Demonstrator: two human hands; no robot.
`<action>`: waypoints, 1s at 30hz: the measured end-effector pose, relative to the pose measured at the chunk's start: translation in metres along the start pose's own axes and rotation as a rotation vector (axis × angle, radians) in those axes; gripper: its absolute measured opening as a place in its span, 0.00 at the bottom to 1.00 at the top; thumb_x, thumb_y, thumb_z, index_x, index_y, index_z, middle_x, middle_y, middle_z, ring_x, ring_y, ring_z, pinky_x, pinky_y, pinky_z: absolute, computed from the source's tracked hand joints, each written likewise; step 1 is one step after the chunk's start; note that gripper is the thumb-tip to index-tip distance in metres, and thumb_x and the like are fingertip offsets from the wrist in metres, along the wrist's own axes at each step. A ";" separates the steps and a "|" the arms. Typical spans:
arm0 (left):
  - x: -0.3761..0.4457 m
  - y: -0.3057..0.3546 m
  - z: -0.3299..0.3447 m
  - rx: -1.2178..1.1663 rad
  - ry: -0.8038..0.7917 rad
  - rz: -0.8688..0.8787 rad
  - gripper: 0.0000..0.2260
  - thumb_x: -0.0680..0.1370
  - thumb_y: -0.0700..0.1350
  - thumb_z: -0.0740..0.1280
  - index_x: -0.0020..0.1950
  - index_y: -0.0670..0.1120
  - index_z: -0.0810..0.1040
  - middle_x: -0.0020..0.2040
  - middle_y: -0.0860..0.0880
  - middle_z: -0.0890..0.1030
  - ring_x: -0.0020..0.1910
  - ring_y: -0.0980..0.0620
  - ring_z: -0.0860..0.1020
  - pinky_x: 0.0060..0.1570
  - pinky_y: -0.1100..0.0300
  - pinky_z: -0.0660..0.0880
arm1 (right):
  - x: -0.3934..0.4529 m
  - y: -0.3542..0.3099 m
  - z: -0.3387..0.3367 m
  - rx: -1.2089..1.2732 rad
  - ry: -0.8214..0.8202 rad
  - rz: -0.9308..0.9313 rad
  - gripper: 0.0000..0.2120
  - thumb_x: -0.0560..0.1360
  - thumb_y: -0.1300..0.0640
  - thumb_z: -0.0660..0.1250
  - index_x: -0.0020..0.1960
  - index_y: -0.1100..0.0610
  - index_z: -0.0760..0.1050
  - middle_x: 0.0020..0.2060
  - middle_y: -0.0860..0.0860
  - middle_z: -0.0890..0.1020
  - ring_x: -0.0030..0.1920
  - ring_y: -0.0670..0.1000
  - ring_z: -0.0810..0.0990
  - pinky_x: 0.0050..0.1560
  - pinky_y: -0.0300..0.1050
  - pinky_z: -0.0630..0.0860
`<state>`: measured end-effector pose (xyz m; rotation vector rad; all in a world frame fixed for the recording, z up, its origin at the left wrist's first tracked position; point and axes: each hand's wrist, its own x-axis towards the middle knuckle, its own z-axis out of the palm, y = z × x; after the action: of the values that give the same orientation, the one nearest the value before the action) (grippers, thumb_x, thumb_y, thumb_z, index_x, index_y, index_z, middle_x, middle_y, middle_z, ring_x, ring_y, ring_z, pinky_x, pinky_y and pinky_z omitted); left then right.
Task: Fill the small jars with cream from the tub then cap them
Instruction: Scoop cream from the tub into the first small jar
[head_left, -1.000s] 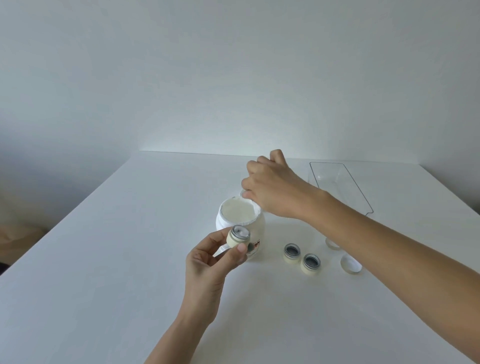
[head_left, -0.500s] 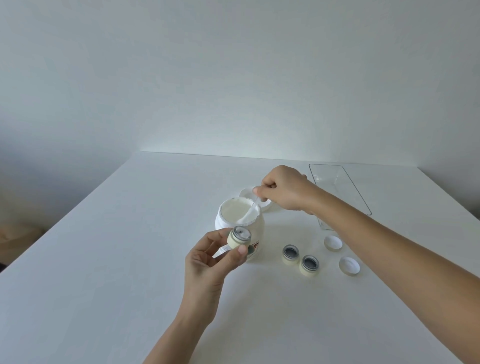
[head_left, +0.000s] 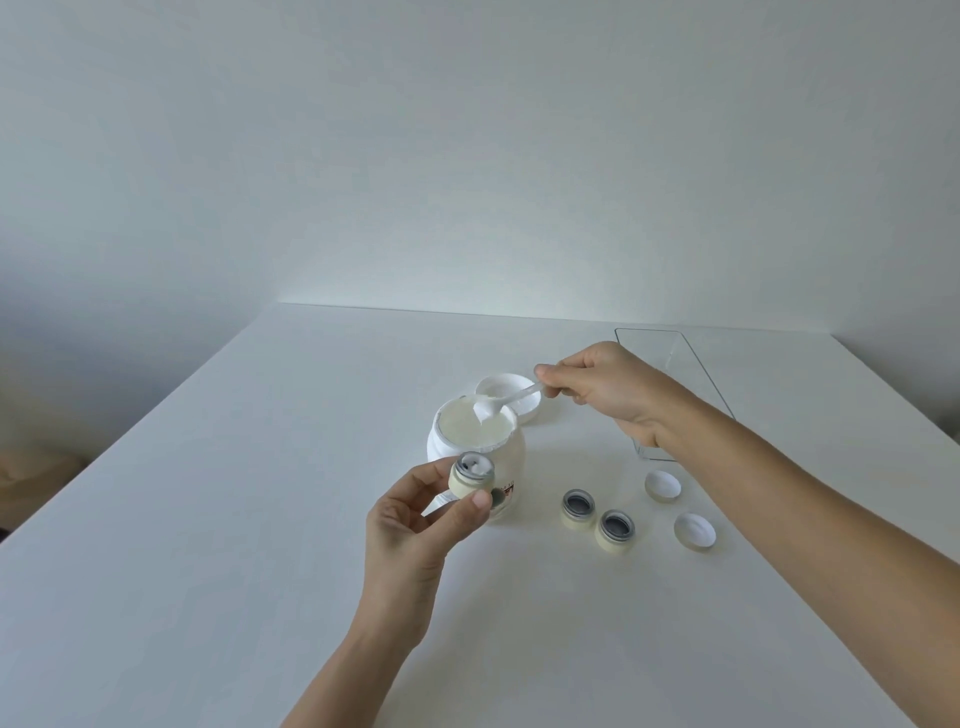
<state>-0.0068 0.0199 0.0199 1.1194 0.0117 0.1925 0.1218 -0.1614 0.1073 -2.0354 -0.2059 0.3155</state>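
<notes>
Cream (head_left: 487, 410) sits heaped on the bowl of the small white spoon (head_left: 511, 400) that your right hand (head_left: 605, 387) pinches by its handle, fingers curled round it, so that grip is grasping the spoon. The loaded bowl hangs over the open mouth of the tub (head_left: 475, 441), which stands upright on the white bench (head_left: 208, 519) and is filled nearly to its rim.

Your left hand (head_left: 415, 525) holds one small jar (head_left: 470, 475) between thumb and fingertips, just in front of the tub and raised off the bench; that grip is grasping the jar. The jar is uncapped, tilted slightly toward you, and a dab of white shows inside its grey-rimmed mouth.

Two more small jars stand open on the bench to the right of the tub, one (head_left: 578, 509) just beside the other (head_left: 616, 529); their insides look dark. Further right lie two white caps, the far cap (head_left: 662, 486) and the near cap (head_left: 694, 531), apart from each other. The tub's lid (head_left: 511, 397) lies behind the tub, partly under the spoon. A clear plastic tray (head_left: 675, 364) rests at the far right of the bench, behind your right forearm.
</notes>
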 end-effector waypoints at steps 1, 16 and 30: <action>0.000 0.000 0.000 -0.003 0.004 0.000 0.15 0.62 0.44 0.79 0.47 0.45 0.84 0.48 0.46 0.86 0.47 0.39 0.85 0.46 0.60 0.80 | -0.003 0.001 0.001 -0.002 -0.007 -0.005 0.11 0.75 0.50 0.68 0.37 0.55 0.81 0.40 0.45 0.81 0.51 0.49 0.73 0.63 0.48 0.67; 0.000 -0.001 0.000 -0.004 0.001 -0.002 0.16 0.63 0.43 0.79 0.49 0.44 0.84 0.49 0.45 0.87 0.47 0.39 0.85 0.46 0.59 0.80 | -0.038 -0.009 0.003 -0.252 0.081 -0.093 0.18 0.76 0.48 0.66 0.30 0.54 0.77 0.17 0.44 0.58 0.21 0.45 0.58 0.32 0.42 0.58; 0.000 -0.002 0.000 -0.018 0.035 -0.022 0.13 0.64 0.47 0.78 0.46 0.44 0.85 0.43 0.44 0.86 0.45 0.45 0.86 0.46 0.60 0.80 | -0.066 0.006 0.037 -0.410 0.638 -0.805 0.10 0.74 0.52 0.69 0.36 0.54 0.79 0.33 0.44 0.71 0.36 0.44 0.69 0.48 0.50 0.64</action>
<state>-0.0062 0.0195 0.0179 1.0971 0.0533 0.1918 0.0475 -0.1518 0.0945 -2.1442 -0.6923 -0.9253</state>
